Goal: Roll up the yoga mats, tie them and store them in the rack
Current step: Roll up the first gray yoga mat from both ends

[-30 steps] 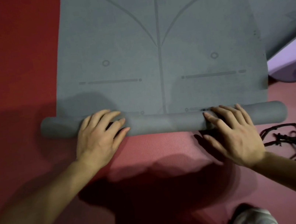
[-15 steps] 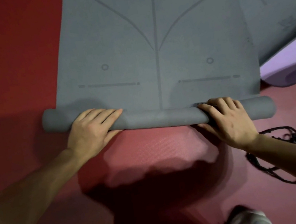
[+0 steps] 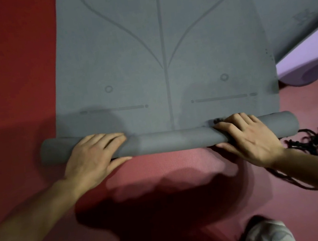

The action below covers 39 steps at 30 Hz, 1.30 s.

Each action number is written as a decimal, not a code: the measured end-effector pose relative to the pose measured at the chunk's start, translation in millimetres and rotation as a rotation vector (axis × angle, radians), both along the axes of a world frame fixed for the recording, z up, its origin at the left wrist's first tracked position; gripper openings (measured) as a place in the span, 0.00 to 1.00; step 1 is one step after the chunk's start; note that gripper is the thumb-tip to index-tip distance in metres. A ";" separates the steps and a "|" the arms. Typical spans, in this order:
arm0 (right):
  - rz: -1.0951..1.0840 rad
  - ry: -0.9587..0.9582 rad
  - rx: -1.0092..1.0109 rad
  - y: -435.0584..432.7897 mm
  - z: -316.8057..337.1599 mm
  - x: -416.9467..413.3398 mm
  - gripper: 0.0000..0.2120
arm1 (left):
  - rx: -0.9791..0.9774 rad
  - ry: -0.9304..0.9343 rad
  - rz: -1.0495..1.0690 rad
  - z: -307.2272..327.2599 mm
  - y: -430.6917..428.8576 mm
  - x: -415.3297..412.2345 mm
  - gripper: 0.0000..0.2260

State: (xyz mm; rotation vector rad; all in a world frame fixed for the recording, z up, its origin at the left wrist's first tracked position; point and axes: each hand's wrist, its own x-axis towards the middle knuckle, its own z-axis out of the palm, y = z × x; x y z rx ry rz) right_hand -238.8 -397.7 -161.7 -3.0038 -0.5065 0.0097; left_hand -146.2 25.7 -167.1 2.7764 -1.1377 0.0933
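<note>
Left hand [image 3: 91, 158] and right hand [image 3: 248, 139] each curl fingers over the grey yoga mat [image 3: 164, 57] at its rolled near end on the red floor [image 3: 2, 82], the mat's far part cut off at the top edge.

Grey mat [image 3: 161, 36]: matt, rubbery foam look, fine grain seen; guide lines are marked in a darker, flat tone. Red floor covering [image 3: 161, 168]: matt, a fine ribbed texture is noted where lit. Purple mat [image 3: 311, 60]: smooth, a soft sheen is observed. Black cord [image 3: 315, 139]: fibrous braided yarn, frayed, dull.
</note>
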 end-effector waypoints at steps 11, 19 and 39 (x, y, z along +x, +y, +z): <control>-0.190 -0.090 0.016 15.0 7.2 0.4 0.26 | -0.041 -0.024 0.040 4.9 -7.7 25.6 0.25; -0.153 -0.056 -0.074 7.9 1.2 20.3 0.28 | -0.103 -0.024 0.165 9.7 -18.7 21.8 0.22; -0.225 -0.044 -0.080 12.0 10.5 31.6 0.32 | -0.044 -0.101 0.046 2.2 -24.2 48.3 0.25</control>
